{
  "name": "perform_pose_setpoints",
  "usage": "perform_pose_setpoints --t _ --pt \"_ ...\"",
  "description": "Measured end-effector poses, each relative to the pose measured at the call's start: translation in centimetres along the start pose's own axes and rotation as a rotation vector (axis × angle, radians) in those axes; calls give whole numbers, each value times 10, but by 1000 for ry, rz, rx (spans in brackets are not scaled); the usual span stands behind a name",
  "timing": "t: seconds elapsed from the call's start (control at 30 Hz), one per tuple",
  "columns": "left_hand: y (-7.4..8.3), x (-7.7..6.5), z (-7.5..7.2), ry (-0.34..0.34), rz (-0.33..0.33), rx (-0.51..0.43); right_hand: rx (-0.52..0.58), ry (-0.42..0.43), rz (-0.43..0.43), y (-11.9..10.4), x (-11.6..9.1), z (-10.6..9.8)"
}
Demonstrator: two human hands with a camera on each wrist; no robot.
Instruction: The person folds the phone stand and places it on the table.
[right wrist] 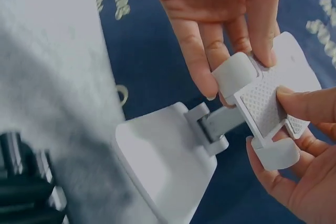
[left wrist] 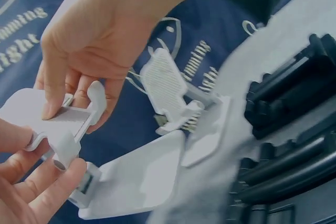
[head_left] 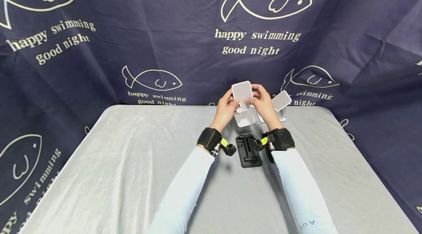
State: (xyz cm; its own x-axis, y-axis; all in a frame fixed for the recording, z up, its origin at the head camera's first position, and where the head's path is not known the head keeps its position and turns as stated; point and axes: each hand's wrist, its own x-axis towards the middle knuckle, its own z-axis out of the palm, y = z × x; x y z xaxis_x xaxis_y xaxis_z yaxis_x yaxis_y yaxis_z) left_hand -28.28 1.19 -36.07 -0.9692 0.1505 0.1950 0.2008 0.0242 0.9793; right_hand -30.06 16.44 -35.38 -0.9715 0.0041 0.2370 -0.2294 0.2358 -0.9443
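A white phone stand [head_left: 243, 93] is at the far edge of the table, its upper plate raised on a hinged arm above its flat base. My left hand [head_left: 226, 107] pinches the plate's left side, thumb in front and fingers behind. From the other side, my right hand [head_left: 262, 104] grips the same plate, its thumb pressed on the face. In the right wrist view, both thumbs lie on the textured pad between two curved lips, and the stand's base [right wrist: 165, 161] hangs off the arm. The left wrist view shows my left hand [left wrist: 39, 182] at the plate's lower lip.
Just right of my right hand stands a second white phone stand [head_left: 281, 101], its plate tilted. Nearer on the table lies a black folded stand [head_left: 249, 153]; another black stand [head_left: 269, 153] is partly hidden by my right wrist. A dark printed curtain [head_left: 197, 36] hangs behind the table [head_left: 148, 160].
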Motion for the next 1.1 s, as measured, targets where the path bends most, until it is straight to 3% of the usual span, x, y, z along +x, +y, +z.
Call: perform_pose_setpoints --t 0.13,0.5,0.7,1.1 --pt "1 0 -10 25 73 6 45 -13 -21 -18 -6 6" --pt "39 -27 -37 37 192 43 192 -51 -107 -62 -31 22" --pt "40 -37 -49 43 191 35 263 -37 -103 -65 -42 36" --pt "18 -60 -60 49 116 -30 267 -63 -76 -45 -61 53"
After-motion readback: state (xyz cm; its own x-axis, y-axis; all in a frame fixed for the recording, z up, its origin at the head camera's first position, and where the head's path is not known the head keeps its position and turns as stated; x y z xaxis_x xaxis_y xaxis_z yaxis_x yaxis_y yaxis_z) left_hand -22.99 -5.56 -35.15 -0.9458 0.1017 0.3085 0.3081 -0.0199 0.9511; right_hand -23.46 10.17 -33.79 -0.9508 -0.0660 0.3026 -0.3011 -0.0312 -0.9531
